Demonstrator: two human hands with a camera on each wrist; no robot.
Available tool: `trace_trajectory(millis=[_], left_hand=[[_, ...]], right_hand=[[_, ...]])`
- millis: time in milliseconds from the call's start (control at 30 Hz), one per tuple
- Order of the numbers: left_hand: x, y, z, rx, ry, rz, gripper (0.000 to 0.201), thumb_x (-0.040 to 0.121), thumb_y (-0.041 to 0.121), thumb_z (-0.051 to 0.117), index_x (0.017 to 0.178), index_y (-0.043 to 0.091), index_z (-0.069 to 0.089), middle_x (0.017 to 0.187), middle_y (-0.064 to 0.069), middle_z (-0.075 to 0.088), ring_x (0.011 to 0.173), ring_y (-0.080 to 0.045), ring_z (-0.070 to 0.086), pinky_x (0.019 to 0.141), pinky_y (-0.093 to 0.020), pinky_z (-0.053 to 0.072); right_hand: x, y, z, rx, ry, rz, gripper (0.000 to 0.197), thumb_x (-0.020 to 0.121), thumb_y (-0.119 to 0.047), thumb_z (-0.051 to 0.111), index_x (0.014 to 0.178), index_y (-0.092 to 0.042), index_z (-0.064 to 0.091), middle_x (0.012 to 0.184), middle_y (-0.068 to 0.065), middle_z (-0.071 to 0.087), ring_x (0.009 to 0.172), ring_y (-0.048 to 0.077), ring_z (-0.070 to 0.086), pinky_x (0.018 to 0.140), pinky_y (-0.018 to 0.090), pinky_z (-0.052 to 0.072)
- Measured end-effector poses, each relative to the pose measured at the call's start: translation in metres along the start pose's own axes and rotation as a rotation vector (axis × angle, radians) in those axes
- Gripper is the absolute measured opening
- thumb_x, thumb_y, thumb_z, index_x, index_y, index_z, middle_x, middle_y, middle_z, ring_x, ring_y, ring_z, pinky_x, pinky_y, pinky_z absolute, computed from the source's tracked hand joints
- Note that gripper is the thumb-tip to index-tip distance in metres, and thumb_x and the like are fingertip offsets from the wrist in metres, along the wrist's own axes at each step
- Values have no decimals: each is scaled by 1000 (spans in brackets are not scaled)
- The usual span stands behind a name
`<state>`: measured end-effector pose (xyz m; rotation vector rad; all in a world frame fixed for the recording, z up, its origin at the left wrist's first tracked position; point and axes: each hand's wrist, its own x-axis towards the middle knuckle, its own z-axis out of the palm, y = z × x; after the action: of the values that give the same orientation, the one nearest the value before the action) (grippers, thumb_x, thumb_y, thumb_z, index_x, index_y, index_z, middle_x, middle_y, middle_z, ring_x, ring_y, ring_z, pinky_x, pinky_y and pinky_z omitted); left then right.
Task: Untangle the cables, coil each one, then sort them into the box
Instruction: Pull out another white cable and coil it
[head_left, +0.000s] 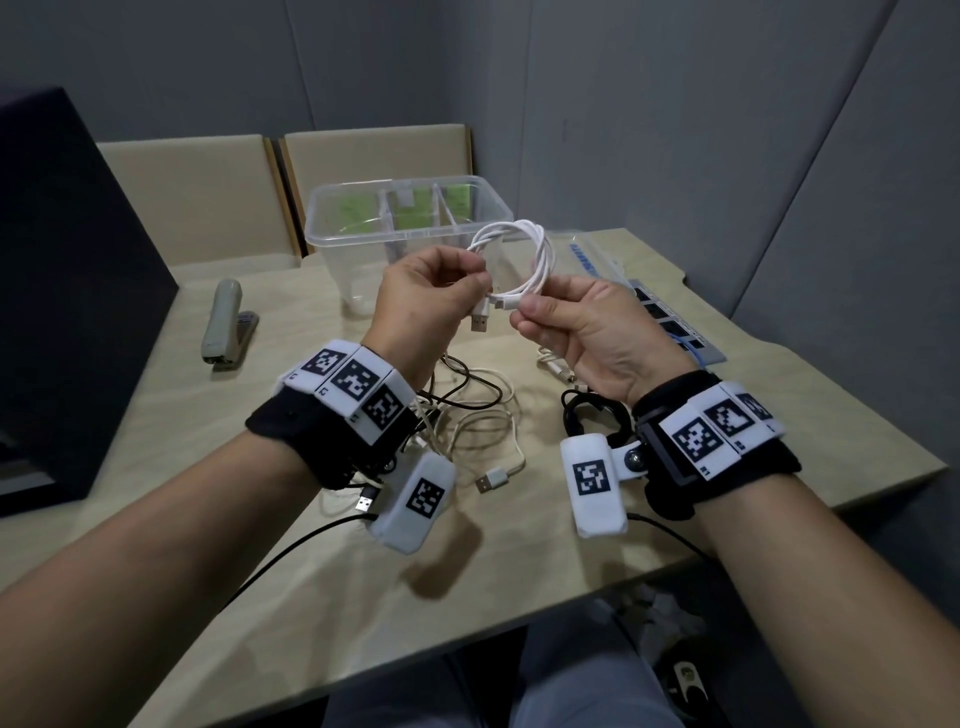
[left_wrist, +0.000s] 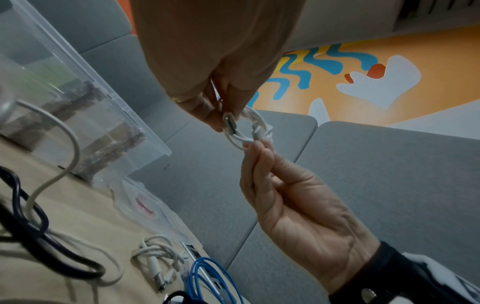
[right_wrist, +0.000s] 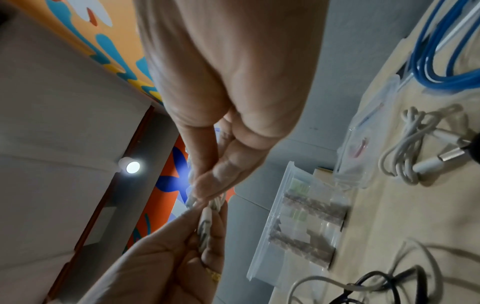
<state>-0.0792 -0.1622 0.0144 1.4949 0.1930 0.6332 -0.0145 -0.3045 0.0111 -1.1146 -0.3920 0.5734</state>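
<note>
— Left hand first, from the head view: fingers curled, pinching the white cable just above its dangling USB plug. And the right hand?

— Pinched as well, thumb against forefinger, on the same coil beside the smaller plug. Held up in front of the box and clear of the bench, probably to keep the loops round while the ends get tucked.

— Coiled, then, but not yet sorted?

— Looks that way. Can't make out any cable inside the box, only green labels. On the near side of the box, under the wrists: a loose tangle of pale and black leads, plus a black bundle wound up.

— From the left wrist?

— Two pinches meeting almost fingertip to fingertip on the coil, with the metal plug poking out beside the left fingers. Box off to the left of the grip and lower. Farther from the box, a wound pale cable and a blue cable parked on the bench, presumably awaiting their compartments.

— From the right wrist?

— Blurred. Both hands closed on the white strands, a plug trapped between them; exact finger placement hard to tell. Box right of the grip and well apart from it, so a carry across likely to come.
</note>
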Motion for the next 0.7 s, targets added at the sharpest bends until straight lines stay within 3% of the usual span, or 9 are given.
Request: trace_trajectory(millis=[133, 300, 467, 567, 700], left_hand=[[-2, 2, 2, -58, -8, -28, 27, 81, -8, 64, 79, 13, 47, 72, -8, 55, 57, -12, 55, 54, -19, 46], [-10, 3, 6, -112, -125, -148, 34, 83, -8, 62, 105, 9, 44, 83, -9, 64, 77, -19, 66, 73, -29, 57], [-9, 7, 6, -33, -252, -226, 27, 86, -7, 58, 109, 3, 47, 85, -10, 60, 76, -16, 63, 69, -22, 56], [-9, 12, 1, 63, -354, -262, 32, 87, -3, 58, 117, 3, 48, 92, -9, 62, 78, -14, 63, 68, -23, 52], [-1, 18, -1, 190, -282, -147, 13, 92, 19, 57, 104, 13, 57, 96, -7, 64, 78, -15, 60, 66, -24, 50]], right_hand=[[3, 0, 1, -25, 68, -89, 7, 86, 4, 60, 88, -2, 63, 68, 3, 62, 56, 8, 59, 52, 15, 50], [8, 0, -1, -124, 95, -172, 4, 86, -2, 63, 87, -5, 61, 67, 1, 63, 59, 10, 57, 52, 20, 44], [9, -1, -5, -272, 36, -170, 6, 90, -4, 59, 86, -9, 57, 67, 2, 62, 55, 11, 54, 47, 21, 38], [12, 1, -7, -327, 41, -165, 7, 92, -5, 56, 87, -9, 56, 74, 6, 62, 54, 10, 52, 52, 25, 39], [9, 0, -9, -430, 16, -165, 10, 92, -3, 56, 85, -10, 58, 69, 3, 60, 57, 12, 50, 57, 28, 38]])
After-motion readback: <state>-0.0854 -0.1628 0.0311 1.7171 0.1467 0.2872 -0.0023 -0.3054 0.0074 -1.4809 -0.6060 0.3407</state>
